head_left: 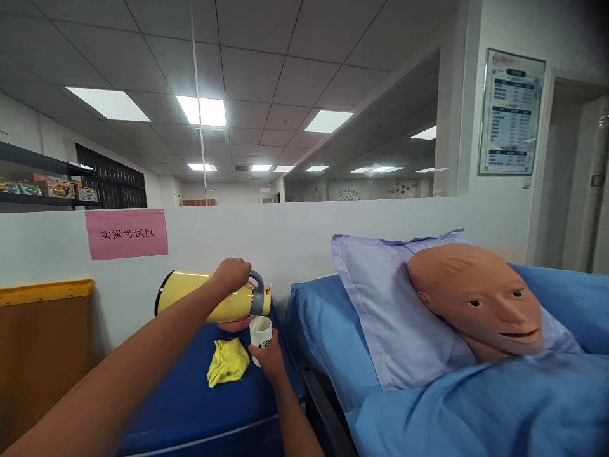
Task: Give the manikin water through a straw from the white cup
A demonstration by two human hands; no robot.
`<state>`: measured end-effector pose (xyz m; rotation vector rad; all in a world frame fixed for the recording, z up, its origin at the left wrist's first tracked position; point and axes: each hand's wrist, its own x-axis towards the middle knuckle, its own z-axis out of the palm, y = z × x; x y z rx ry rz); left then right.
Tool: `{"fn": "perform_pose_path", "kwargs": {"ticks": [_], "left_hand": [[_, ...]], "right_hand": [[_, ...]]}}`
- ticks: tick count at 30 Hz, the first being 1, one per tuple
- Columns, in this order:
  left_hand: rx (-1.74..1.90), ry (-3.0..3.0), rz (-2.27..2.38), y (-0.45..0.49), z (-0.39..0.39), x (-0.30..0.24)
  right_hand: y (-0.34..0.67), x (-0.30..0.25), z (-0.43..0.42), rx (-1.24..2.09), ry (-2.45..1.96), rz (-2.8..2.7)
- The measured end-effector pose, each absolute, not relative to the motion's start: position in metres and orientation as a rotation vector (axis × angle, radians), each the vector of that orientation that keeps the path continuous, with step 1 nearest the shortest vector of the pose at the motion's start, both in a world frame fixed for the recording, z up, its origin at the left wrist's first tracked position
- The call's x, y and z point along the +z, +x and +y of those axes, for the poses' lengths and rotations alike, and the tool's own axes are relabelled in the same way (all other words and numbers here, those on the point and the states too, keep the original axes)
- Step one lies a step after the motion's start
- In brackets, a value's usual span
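My left hand is closed around the grey handle of a yellow thermos jug. The jug lies tipped nearly level, its mouth pointing right, just above a white paper cup. Around the cup's side wrap the fingers of my right hand, keeping it upright with its rim under the spout. No stream of liquid can be made out. Behind and below the jug shows part of a pink bowl. A crumpled yellow cloth lies left of the cup on the blue cabinet top.
At the right, a manikin rests on a lilac pillow in a bed with blue bedding. A dark bed rail borders the cabinet. Behind runs a white partition; a brown board stands left.
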<state>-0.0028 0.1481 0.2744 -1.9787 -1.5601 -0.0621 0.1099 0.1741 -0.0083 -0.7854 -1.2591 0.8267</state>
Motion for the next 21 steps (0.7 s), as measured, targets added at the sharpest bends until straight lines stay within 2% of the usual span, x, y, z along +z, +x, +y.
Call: {"fn": "perform_pose_path", "kwargs": {"ticks": [21], "left_hand": [[-0.062, -1.991, -1.579, 0.0016, 0.1473, 0.2655]], "right_hand": [[0.105, -0.0063, 0.1728, 0.847, -0.92, -1.308]]}}
